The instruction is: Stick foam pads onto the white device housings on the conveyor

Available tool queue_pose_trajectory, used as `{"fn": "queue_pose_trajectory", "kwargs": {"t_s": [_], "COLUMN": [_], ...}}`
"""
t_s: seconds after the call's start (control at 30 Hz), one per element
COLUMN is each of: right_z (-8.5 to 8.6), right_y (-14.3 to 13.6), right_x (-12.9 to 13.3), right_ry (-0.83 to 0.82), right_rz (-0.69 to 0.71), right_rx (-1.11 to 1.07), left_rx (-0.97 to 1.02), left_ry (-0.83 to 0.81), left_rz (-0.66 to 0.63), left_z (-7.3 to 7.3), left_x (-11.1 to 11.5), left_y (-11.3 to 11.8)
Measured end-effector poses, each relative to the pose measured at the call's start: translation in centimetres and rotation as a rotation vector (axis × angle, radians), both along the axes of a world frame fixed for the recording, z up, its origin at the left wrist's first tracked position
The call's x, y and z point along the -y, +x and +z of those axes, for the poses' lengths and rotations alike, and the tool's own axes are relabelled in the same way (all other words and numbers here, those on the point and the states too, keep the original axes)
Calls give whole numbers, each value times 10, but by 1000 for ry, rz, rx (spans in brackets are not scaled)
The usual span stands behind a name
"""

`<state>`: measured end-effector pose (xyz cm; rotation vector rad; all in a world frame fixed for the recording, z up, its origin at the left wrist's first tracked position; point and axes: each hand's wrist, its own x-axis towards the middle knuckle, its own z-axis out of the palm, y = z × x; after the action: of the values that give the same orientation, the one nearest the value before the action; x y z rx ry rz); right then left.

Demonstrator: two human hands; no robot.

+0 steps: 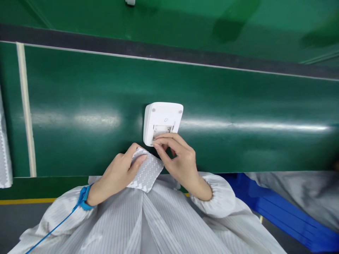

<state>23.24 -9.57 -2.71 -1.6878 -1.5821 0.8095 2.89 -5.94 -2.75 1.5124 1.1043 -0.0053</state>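
A white plastic device [161,113] lies on the green work surface, its underside facing up, with two grey round feet and a small ring of holes showing. Its recess holds a printed label [162,129], partly covered by my fingers. My right hand [178,155] is over the device's near edge, thumb and index finger pinched together; whatever they hold is too small to make out. Just left of it, my left hand [123,169] grips a grey sheet of small white stickers [148,170] between thumb and fingers, at the bench edge.
A blue wrist strap [84,198] with a cord is on my left wrist. A pale tape strip [26,109] crosses the bench [79,84] at left. Blue plastic bins [280,215] and a grey sleeve [312,194] are at lower right.
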Motion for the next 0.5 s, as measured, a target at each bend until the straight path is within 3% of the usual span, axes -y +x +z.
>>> {"fn": "queue_pose_trajectory", "kwargs": {"t_s": [0.2, 0.27, 0.37, 0.5], "right_z": [-1, -1, 2, 6], "right_y": [-5, -2, 4, 5], "right_x": [1, 1, 2, 8], "right_ry": [105, 137, 100, -89], "right_rz": [81, 50, -57, 34], "right_rx": [210, 231, 89, -144], "left_rx": [17, 15, 13, 45], "left_ry": [-3, -2, -4, -10], "left_rz": [-1, -9, -19, -1], "left_z": [-1, -1, -1, 0], "left_x": [-1, -1, -1, -1], "left_y": [1, 1, 1, 3]}}
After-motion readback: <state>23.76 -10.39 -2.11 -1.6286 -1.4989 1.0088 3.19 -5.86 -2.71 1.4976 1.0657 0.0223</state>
